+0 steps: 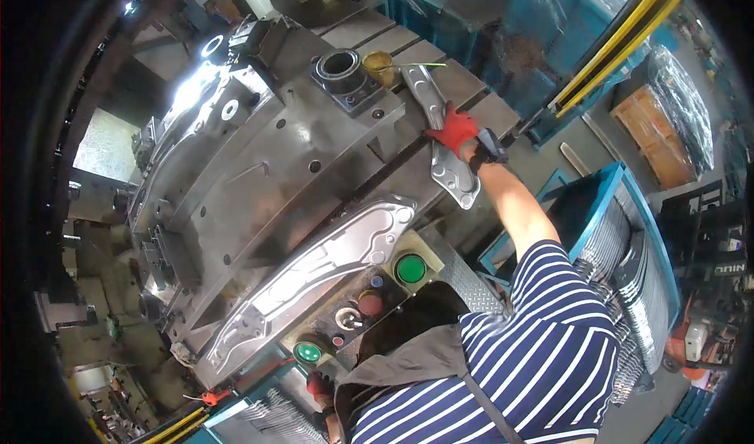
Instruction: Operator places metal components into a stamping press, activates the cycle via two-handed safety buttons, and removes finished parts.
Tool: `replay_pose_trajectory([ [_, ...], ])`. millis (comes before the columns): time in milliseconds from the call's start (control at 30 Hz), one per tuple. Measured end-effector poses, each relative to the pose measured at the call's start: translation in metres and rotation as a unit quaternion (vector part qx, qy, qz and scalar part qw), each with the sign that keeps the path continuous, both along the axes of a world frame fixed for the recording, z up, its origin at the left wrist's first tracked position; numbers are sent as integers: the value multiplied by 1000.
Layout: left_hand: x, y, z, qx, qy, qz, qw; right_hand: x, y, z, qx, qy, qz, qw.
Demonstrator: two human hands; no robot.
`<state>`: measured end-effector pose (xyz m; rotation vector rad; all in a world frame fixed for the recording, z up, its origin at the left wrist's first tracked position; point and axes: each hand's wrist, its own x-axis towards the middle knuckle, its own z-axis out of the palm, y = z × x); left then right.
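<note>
My right hand (455, 128), in a red glove, is closed around the middle of a long curved stamped metal bracket (455, 179). That bracket lies slantwise at the right edge of the press bed, beside a yellowish pot (378, 65) with a thin stick across it. Low in the view, my left hand (320, 385) wears a dark red glove and hangs just below the left green button (307, 353). Its fingers are too dark to make out. A second stamped metal bracket (314, 275) rests along the front edge of the bed, between the die and the control panel.
The steel die block (259, 177) fills the centre left, with a round guide bushing (341, 69) at its corner. A control panel (369, 303) has another large green button (410, 269). Blue racks (620, 177) of stacked metal parts stand right; yellow guard bars (620, 43) rise upper right.
</note>
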<state>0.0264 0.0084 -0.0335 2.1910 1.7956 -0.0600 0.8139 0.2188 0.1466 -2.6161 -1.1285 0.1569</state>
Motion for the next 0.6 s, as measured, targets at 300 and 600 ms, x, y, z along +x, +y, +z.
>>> replay_pose_trajectory([
  [300,46,14,25,-151,-449,593,651,5,11,-25,-9,1,-16,1000],
  [600,35,1,11,-98,-458,537,702,-10,10,-23,-9,17,-62,998],
])
